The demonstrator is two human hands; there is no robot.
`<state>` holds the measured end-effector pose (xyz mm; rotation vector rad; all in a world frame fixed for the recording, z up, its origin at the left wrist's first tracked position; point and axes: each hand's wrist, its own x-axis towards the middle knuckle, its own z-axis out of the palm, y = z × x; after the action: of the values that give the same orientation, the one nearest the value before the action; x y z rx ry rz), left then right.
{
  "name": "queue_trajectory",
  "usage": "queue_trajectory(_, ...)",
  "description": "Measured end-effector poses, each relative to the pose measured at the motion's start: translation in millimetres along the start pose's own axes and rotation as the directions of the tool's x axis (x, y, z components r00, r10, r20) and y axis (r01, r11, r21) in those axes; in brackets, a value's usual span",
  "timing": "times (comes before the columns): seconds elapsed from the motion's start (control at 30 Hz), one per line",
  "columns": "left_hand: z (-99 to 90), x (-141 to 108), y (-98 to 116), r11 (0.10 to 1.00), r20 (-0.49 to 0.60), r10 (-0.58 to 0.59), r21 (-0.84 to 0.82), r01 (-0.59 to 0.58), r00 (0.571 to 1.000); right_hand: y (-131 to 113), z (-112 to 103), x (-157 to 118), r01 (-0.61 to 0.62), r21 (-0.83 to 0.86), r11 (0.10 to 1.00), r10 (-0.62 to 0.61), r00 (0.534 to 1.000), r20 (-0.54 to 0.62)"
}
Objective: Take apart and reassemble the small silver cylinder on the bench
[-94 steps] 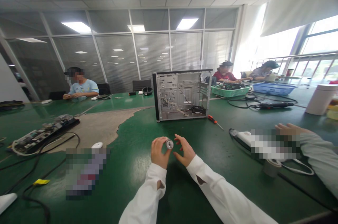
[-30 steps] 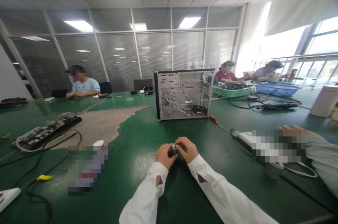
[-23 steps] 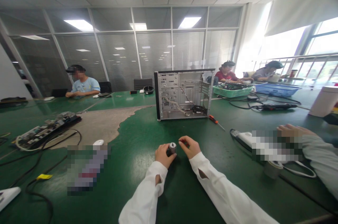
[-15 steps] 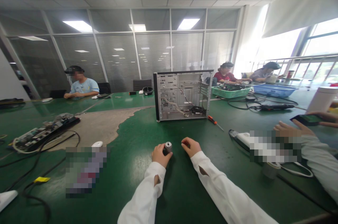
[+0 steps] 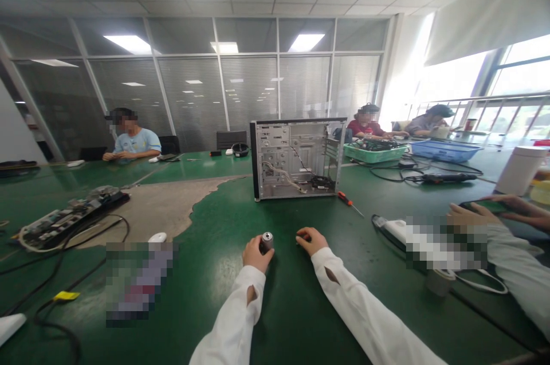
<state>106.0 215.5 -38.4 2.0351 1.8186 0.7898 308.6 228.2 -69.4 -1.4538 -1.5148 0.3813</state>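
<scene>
My left hand (image 5: 256, 254) is wrapped round a small grey metal cylinder (image 5: 267, 239) that stands upright on the green table. Its round top shows a dark opening in the middle. To the right of it, my right hand (image 5: 312, 240) rests low over the table, thumb and fingers drawn together in a pinch. Whatever those fingertips hold, if anything, is too small to make out. Beyond both hands stands an open computer case (image 5: 297, 188), its bare metal inside and loose cables facing me. An orange-handled screwdriver (image 5: 346, 199) lies by its right corner.
To the left are a dark strip of electronic parts (image 5: 73, 219), black cables and a white mouse (image 5: 157, 237). A green basket (image 5: 376, 153) and a blue basket (image 5: 444, 150) stand at the back right. A co-worker's hands (image 5: 472, 217) hold a phone at the right.
My left hand has shifted slightly to the left with the cylinder, widening the gap to my right hand. My right hand stays nearly in place, its fingers a little more curled.
</scene>
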Motion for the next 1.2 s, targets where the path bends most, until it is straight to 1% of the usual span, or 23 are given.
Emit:
queue_trajectory(0.1, -1.5, -1.5, 3.9, 1.000, 0.009, -0.011, 0.006, 0.011, 1.000, 4.8, -2.4, 6.1, -0.089, 0.084, 0.993, 0.094, 0.994, -0.058)
queue_trajectory(0.27, -4.4, -4.4, 10.5, 0.998, -0.008, -0.029, 0.046, 0.029, 1.000, 8.0, -6.8, 10.4, -0.174, 0.207, 0.963, 0.195, 0.977, -0.087)
queue_trajectory(0.4, -3.7, -4.3, 7.8, 0.999, -0.007, -0.017, 0.045, 0.018, 1.000, 0.8, -9.0, 7.1, -0.182, 0.266, 0.947, 0.217, 0.970, -0.106)
queue_trajectory(0.6, 0.0, -2.5, 2.0, 0.999, 0.010, -0.005, 0.042, 0.005, 1.000, -7.7, -13.4, 4.0, -0.182, 0.303, 0.936, 0.220, 0.971, -0.098)
queue_trajectory(0.8, -1.5, -3.6, 5.7, 0.998, 0.026, -0.025, 0.063, 0.023, 0.999, -5.6, -14.4, 4.0, -0.203, 0.330, 0.922, 0.243, 0.966, -0.085)
queue_trajectory(0.93, -0.4, -2.5, 3.1, 0.997, 0.027, -0.014, 0.072, 0.012, 1.000, -2.9, -10.9, 5.5, -0.235, 0.355, 0.905, 0.281, 0.956, -0.083)
queue_trajectory(1.07, 2.4, -1.3, -0.8, 0.998, 0.023, 0.005, 0.068, -0.007, 1.000, -0.5, -6.8, 8.7, -0.273, 0.398, 0.876, 0.328, 0.942, -0.076)
queue_trajectory(1.2, 3.0, -1.6, -0.7, 0.997, 0.023, -0.007, 0.074, 0.005, 1.000, 0.8, -7.4, 11.0, -0.295, 0.465, 0.835, 0.359, 0.932, -0.054)
